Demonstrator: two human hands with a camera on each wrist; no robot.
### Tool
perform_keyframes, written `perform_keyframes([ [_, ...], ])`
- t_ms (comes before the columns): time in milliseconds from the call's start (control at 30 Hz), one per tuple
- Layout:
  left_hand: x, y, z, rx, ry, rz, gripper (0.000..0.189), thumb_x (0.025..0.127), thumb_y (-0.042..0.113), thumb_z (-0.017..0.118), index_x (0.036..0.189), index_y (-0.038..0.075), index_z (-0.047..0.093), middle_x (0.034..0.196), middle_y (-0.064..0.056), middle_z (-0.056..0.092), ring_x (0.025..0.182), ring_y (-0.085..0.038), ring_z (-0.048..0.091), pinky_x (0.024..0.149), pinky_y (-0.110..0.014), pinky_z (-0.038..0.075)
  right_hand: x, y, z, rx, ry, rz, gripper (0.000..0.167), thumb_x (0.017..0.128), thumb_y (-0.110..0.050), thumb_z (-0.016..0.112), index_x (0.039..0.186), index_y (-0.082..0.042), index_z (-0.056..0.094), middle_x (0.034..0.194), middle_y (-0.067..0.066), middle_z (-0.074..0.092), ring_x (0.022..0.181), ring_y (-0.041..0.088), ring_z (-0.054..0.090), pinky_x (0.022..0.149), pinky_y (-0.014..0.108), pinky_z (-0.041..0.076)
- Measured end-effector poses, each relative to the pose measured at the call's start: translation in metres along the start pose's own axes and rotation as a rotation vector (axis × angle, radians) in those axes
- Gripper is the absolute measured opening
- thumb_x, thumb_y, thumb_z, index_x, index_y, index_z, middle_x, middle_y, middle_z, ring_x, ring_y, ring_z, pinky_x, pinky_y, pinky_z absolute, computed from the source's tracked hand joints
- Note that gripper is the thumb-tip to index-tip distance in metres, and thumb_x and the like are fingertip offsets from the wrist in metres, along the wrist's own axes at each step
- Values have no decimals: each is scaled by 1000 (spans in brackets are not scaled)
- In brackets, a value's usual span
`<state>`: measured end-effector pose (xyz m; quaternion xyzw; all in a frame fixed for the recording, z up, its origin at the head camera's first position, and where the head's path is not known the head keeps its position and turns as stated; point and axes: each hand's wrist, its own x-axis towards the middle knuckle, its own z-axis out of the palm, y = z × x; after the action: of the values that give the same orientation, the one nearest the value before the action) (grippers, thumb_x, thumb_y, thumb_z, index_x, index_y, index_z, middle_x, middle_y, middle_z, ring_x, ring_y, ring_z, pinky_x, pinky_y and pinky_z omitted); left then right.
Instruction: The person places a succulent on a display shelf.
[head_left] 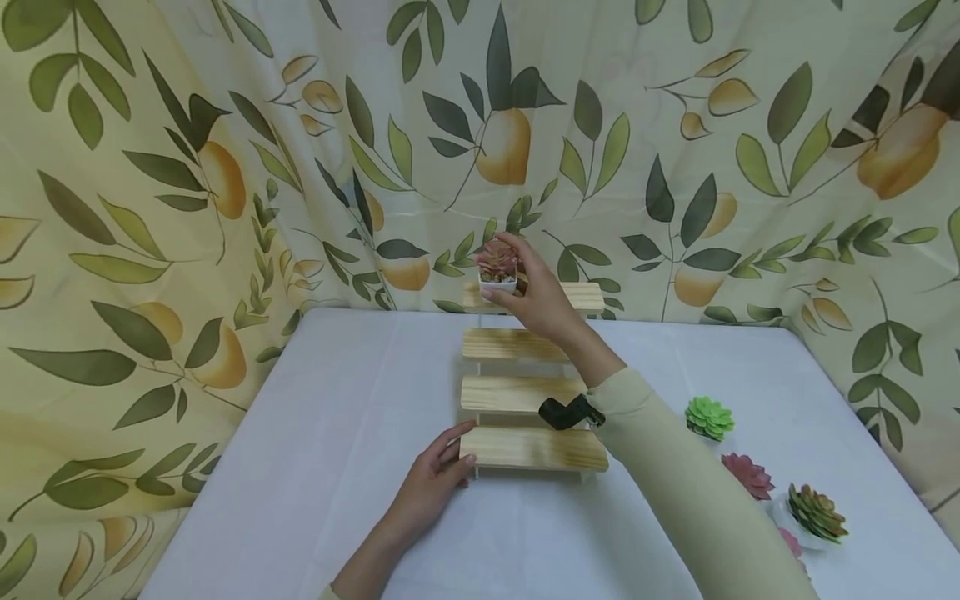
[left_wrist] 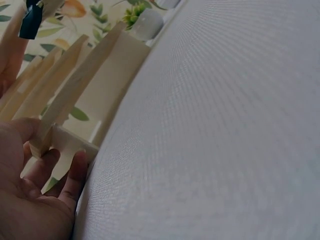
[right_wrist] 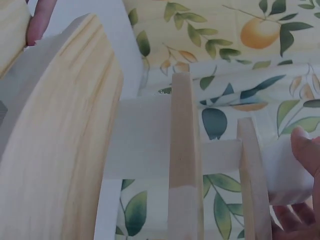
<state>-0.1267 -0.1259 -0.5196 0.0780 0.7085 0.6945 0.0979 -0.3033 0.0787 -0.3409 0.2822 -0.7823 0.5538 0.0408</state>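
In the head view, a pale wooden stand [head_left: 534,450] with several stepped shelves stands mid-table. At its top shelf [head_left: 585,296], my right hand [head_left: 542,300] pinches a small potted succulent [head_left: 497,260] with reddish-pink leaves between thumb and fingers. The right wrist view shows its white pot [right_wrist: 287,172] right by the top board; whether it rests on the board I cannot tell. My left hand [head_left: 431,479] grips the left end of the lowest shelf. In the left wrist view, its fingers [left_wrist: 75,175] curl under that board's end.
On the right of the white-covered table [head_left: 337,417] are a bright green succulent [head_left: 708,417], a dark red one [head_left: 747,476] and a brownish-green one [head_left: 817,512] in a white pot. A pink one [head_left: 792,543] is partly behind my right sleeve. A leaf-patterned curtain [head_left: 300,208] hangs behind.
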Motion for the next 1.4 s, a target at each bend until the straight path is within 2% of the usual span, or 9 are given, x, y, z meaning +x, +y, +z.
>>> perform_keyframes([
  [200, -1, 0, 1, -3, 6, -9, 51, 104, 20, 66, 152, 25, 52, 146, -10, 59, 109, -23, 64, 83, -35, 57, -18, 0, -6, -150, 85, -32, 81, 94, -13, 80, 161, -20, 35, 155, 13, 38, 140, 33, 42, 113, 50, 40],
  [333, 0, 0, 0, -5, -2, -2, 52, 103, 19, 67, 152, 26, 52, 146, -8, 59, 111, -23, 63, 83, -35, 57, -44, -3, -20, -270, 105, -71, 81, 92, -18, 82, 160, -19, 37, 157, 6, 39, 143, 29, 39, 114, 47, 38],
  [500, -1, 0, 1, 12, -5, 1, 52, 104, 21, 66, 153, 26, 51, 145, -8, 60, 110, -23, 64, 83, -35, 57, -92, -4, -36, -254, 137, -68, 77, 93, -11, 80, 158, -15, 39, 157, 7, 42, 144, 28, 39, 115, 46, 37],
  [667, -3, -2, -1, 52, -6, 7, 53, 104, 23, 65, 155, 24, 48, 143, -8, 61, 105, -24, 65, 83, -35, 57, -148, 12, -48, -290, 180, -4, 72, 93, -7, 80, 155, -11, 43, 152, 11, 47, 141, 31, 43, 113, 46, 39],
  [1000, -3, 2, 1, 67, 1, -2, 53, 104, 22, 66, 154, 26, 50, 145, -7, 60, 106, -25, 64, 83, -35, 57, -234, 30, -77, -474, 168, 198, 67, 94, -21, 80, 153, -12, 47, 149, 16, 48, 134, 46, 46, 102, 68, 41],
  [1133, -4, -1, -1, 79, 1, 11, 53, 104, 21, 66, 153, 27, 49, 144, -7, 61, 104, -26, 64, 83, -35, 57, -276, 30, -85, -536, 196, 258, 64, 95, -21, 79, 152, -16, 50, 143, 13, 51, 121, 43, 55, 88, 43, 54],
  [1233, -4, -1, -2, 76, -5, 21, 53, 104, 21, 66, 154, 25, 49, 144, -7, 61, 104, -26, 64, 83, -36, 57, -301, 26, -90, -568, 267, 252, 57, 93, -13, 81, 145, -14, 57, 132, 8, 57, 104, 26, 60, 72, 20, 50],
  [1333, -2, -2, -2, 76, -11, 28, 53, 104, 21, 65, 154, 25, 49, 144, -7, 61, 103, -26, 64, 83, -36, 57, -319, 22, -96, -536, 372, 217, 50, 89, 1, 81, 135, -9, 64, 120, 8, 64, 100, 14, 63, 79, 11, 48],
  [1400, -2, -2, -1, 77, -9, 30, 52, 105, 21, 65, 154, 25, 49, 143, -6, 61, 104, -25, 64, 83, -36, 57, -326, 20, -99, -485, 413, 184, 47, 87, 9, 79, 131, -5, 65, 116, 12, 67, 100, 12, 65, 83, 13, 49],
])
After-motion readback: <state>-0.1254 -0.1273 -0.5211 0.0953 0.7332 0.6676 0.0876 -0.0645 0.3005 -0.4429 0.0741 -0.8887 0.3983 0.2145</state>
